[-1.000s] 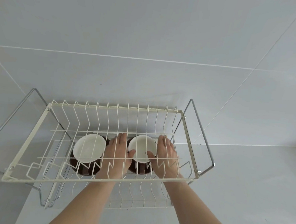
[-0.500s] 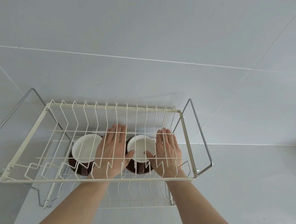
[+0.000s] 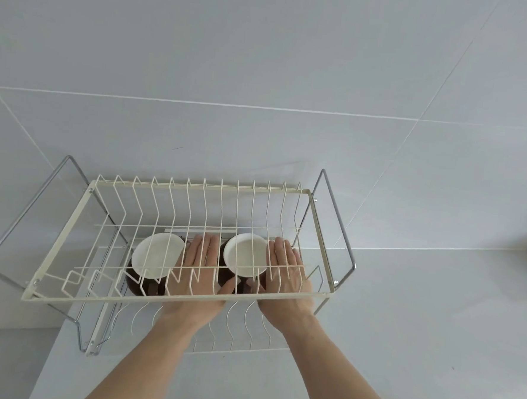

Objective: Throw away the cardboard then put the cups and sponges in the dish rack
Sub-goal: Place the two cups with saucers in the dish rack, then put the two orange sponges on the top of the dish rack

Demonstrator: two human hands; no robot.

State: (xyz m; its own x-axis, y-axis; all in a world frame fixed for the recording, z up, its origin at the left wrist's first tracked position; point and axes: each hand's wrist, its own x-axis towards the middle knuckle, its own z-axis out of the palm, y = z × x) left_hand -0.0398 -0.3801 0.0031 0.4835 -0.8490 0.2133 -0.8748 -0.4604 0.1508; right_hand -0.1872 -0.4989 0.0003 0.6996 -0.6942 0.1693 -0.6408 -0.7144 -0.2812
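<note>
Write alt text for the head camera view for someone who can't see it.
Two bare hands, left hand and right hand, flank the right cup on the lower tier of a cream wire dish rack. Both are open with fingers flat. The left cup, also brown outside and white inside, stands beside it on a pale tiled counter.

Both forearms extend forward, roughly parallel. Left hand [image 3: 197,267]: palm down, fingers straight and together, thumb spread toward the right. Right hand [image 3: 285,271]: palm down, fingers extended flat, thumb angled toward the left. Neither hand grips anything.
</note>
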